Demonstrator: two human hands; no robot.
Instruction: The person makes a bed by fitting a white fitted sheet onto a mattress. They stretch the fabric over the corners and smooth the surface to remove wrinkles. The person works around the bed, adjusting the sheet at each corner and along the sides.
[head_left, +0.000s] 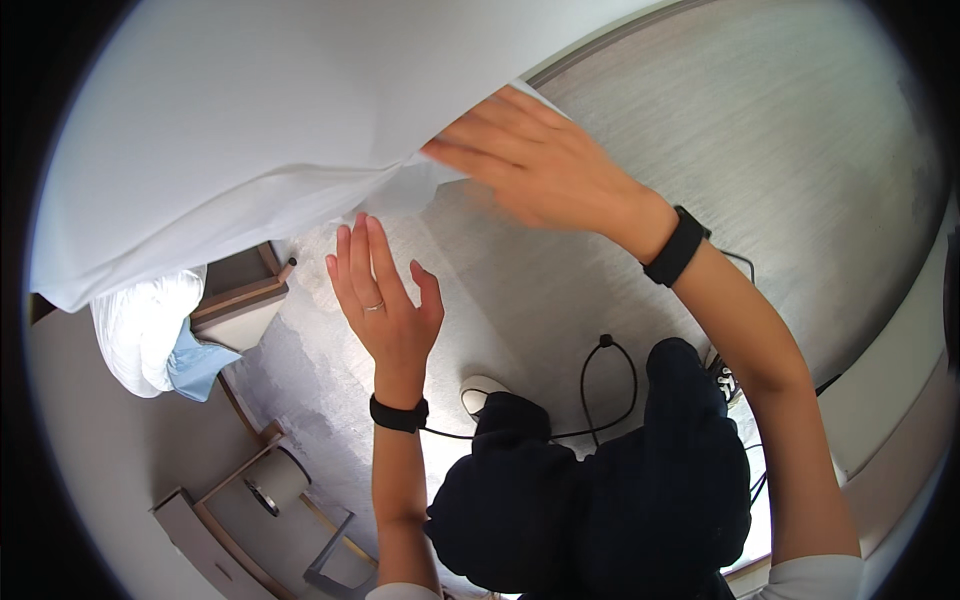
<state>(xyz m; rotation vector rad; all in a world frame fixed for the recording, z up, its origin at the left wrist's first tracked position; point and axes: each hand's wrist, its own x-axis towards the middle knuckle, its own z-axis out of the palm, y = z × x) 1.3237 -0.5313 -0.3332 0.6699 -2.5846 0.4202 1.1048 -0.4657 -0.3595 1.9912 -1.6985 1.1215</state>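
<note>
White fabric (247, 97), like a sheet, spans the upper left and hangs in a creased edge. My right hand (547, 169) reaches to that edge from the right, fairly flat and slightly blurred. Its fingertips disappear behind the cloth, so whether they pinch it is hidden. Below the fold, my left hand (394, 304) is raised with the thumb spread from the fingers and nothing in it. Its fingertips come close to the fabric; contact cannot be made out. Each wrist wears a black band, and a ring is on a left-hand finger.
A black cable (634, 367) loops across the grey floor (525, 277) by my feet. At left are a bundle of white bedding (135, 337), light blue cloth (199, 364) and a wooden-framed piece of furniture (240, 300). A white cylinder (277, 480) stands lower left, near a drawer unit (202, 547).
</note>
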